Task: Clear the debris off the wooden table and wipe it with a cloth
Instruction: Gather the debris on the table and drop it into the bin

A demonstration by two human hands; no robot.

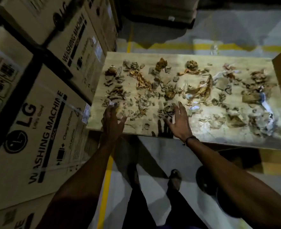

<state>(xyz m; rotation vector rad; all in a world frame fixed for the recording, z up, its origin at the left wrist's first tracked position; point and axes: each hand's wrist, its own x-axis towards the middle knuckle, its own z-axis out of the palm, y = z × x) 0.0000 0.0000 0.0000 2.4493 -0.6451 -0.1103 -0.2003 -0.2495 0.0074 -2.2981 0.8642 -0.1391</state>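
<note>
both hands are spread open over the near left corner of the wooden table (194, 139), the left hand (112, 119) touching scraps, the right hand (179, 120) just above them. the debris (169, 86) runs away rightward along the table's long axis, so the right hand looks nearer the bulk; no cloth is visible.

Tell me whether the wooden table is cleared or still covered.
Still covered: debris lies across the wooden table; both open hands, left hand and right hand, reach over it.

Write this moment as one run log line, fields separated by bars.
left hand: open, on debris | right hand: open above it | wooden table: uncleared
</note>
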